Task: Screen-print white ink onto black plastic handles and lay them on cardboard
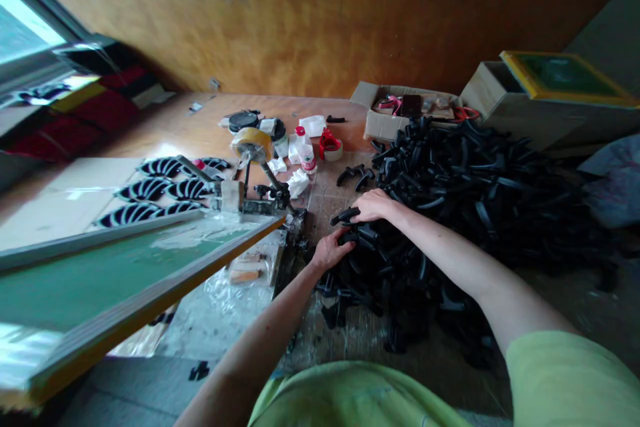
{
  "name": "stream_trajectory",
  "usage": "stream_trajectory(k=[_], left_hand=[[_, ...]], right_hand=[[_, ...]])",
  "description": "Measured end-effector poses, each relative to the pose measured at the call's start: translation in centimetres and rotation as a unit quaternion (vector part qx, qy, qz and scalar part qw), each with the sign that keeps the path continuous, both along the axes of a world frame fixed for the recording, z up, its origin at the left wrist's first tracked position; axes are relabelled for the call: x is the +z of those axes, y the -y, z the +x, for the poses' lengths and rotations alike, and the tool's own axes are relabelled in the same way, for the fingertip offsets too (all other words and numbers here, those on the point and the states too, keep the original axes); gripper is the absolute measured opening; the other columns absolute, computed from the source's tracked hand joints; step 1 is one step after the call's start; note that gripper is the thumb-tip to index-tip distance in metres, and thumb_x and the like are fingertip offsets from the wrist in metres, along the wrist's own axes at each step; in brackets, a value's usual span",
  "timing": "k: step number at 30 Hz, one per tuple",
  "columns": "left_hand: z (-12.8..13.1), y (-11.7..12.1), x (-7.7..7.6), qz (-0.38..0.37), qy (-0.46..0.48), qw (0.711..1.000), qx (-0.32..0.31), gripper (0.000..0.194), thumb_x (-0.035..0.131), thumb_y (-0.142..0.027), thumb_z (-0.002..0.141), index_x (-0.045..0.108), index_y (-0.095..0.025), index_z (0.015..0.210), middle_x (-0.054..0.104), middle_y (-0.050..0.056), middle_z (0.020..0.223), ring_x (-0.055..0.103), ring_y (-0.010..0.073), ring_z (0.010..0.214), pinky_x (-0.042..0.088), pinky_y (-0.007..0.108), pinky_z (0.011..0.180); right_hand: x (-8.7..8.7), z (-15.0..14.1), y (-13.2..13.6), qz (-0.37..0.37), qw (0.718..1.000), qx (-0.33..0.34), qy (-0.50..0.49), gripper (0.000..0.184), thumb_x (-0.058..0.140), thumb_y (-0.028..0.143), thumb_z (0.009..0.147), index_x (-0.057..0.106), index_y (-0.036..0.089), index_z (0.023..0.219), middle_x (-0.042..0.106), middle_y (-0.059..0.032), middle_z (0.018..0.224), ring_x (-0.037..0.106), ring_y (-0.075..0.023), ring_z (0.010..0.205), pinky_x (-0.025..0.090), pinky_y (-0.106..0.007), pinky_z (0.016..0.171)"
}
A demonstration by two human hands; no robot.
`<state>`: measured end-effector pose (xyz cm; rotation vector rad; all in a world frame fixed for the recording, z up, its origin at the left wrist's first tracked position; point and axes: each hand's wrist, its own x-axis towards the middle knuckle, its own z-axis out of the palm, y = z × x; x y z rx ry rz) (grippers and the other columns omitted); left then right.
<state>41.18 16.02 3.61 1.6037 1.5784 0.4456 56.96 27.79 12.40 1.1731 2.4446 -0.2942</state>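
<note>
A big heap of curved black plastic parts covers the right half of the wooden table. My right hand rests on the heap's left edge, fingers curled around one black part that sticks out to the left. Just below it, my left hand grips another black part at the heap's near-left edge. Both forearms reach in from the bottom of the view.
A green screen-printing frame on a hinged clamp juts out at left. Printed black pieces lie in rows beyond it. Tape rolls, small bottles and cardboard boxes stand at the back.
</note>
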Motion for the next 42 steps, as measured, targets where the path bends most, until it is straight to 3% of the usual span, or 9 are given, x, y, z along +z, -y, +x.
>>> stream_trajectory(k=[10,17,20,24,27,29,34,38,42], left_hand=[[2.1,8.7,0.7,0.2,-0.149,0.965,-0.082,0.056,0.052,-0.05,0.087,0.053,-0.021,0.135,0.059,0.011,0.135,0.051,0.0317,0.118,0.037,0.048,0.102],[1.6,10.1,0.6,0.225,-0.157,0.951,-0.141,0.071,0.046,-0.064,0.087,0.048,-0.017,0.14,0.049,0.018,0.144,0.05,0.0342,0.123,0.037,0.051,0.104],[0.3,9.8,1.4,0.231,-0.126,0.955,-0.134,0.068,0.054,-0.058,0.086,0.046,-0.02,0.142,0.049,0.017,0.145,0.049,0.0327,0.127,0.039,0.051,0.106],[-3.0,10.5,2.8,0.252,-0.078,0.959,-0.107,0.054,0.055,-0.046,0.09,0.053,-0.017,0.136,0.054,0.015,0.141,0.051,0.0269,0.128,0.039,0.044,0.109],[-6.9,12.0,3.7,0.255,-0.042,0.963,-0.081,0.044,0.054,-0.042,0.091,0.06,-0.016,0.127,0.06,0.013,0.135,0.053,0.0232,0.126,0.039,0.038,0.11],[-10.3,13.3,4.0,0.244,-0.013,0.968,-0.053,0.039,0.053,-0.042,0.092,0.063,-0.018,0.122,0.063,0.01,0.132,0.057,0.0213,0.122,0.041,0.036,0.108],[-20.6,16.9,3.3,0.189,0.03,0.981,0.039,0.03,0.049,-0.04,0.094,0.068,-0.023,0.111,0.071,0.006,0.117,0.063,0.02,0.11,0.046,0.034,0.1],[-29.9,19.4,1.3,0.132,0.044,0.985,0.1,0.031,0.049,-0.043,0.093,0.069,-0.024,0.106,0.072,0.005,0.112,0.066,0.0197,0.104,0.05,0.032,0.095],[-38.5,21.2,-0.8,0.053,0.064,0.99,0.116,0.037,0.047,-0.048,0.091,0.069,-0.023,0.107,0.073,0.004,0.108,0.069,0.0189,0.094,0.053,0.029,0.084]], right_hand=[[-0.1,6.9,10.4,0.115,0.981,0.016,-0.157,0.029,0.056,0.034,0.09,0.066,0.023,0.115,0.061,-0.008,0.129,0.058,-0.0242,0.112,0.038,-0.036,0.099],[-0.4,9.9,12.7,0.108,0.967,-0.035,-0.229,0.026,0.063,0.024,0.08,0.07,0.025,0.106,0.061,-0.0071,0.133,0.053,-0.0257,0.123,0.033,-0.046,0.11],[1.1,10.4,12.7,0.145,0.914,-0.206,-0.317,0.027,0.065,0.036,0.078,0.069,0.025,0.102,0.069,-0.0082,0.114,0.061,-0.029,0.11,0.045,-0.047,0.099],[2.7,9.7,13.4,0.105,0.765,-0.412,-0.483,0.043,0.075,0.045,0.066,0.067,0.029,0.104,0.071,-0.0083,0.092,0.067,-0.0308,0.088,0.05,-0.049,0.089],[2.4,7.1,15.3,-0.027,0.664,-0.461,-0.588,0.035,0.076,0.046,0.066,0.068,0.033,0.097,0.072,-0.0079,0.091,0.069,-0.0296,0.088,0.051,-0.047,0.089],[1.5,4.4,17.1,-0.075,0.647,-0.465,-0.599,0.037,0.077,0.049,0.062,0.07,0.031,0.093,0.072,-0.0071,0.097,0.067,-0.0303,0.096,0.05,-0.048,0.093],[-1.9,-5.5,20.8,-0.027,0.72,-0.45,-0.528,0.05,0.084,0.051,0.051,0.067,0.023,0.088,0.07,-0.0058,0.093,0.065,-0.0288,0.092,0.051,-0.047,0.088],[-4.4,-15.8,21.9,-0.076,0.715,-0.401,-0.567,0.042,0.079,0.049,0.06,0.059,0.021,0.085,0.069,-0.0039,0.09,0.065,-0.0233,0.087,0.05,-0.039,0.085],[-6.7,-24.2,21.0,-0.045,0.758,-0.364,-0.539,0.03,0.073,0.04,0.067,0.058,0.02,0.083,0.067,-0.003,0.09,0.063,-0.0221,0.089,0.047,-0.037,0.088]])
